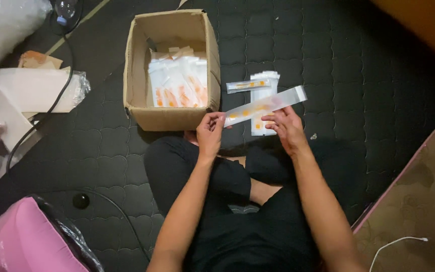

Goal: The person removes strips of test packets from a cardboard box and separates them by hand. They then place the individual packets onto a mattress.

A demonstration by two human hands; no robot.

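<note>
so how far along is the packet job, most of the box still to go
Done, it seems: a small stack of packets lies on the dark mat beside the cardboard box. In hand: the left hand and right hand hold one long clear packet. Left: many white-and-orange packets in the box.

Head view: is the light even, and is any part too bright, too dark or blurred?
Head view: uneven light; the clear packet held by the left hand and right hand shows glare and soft blur; the white packets in the cardboard box look overexposed; the dark quilted mat and black clothes lose detail; edges slightly bend.
</note>
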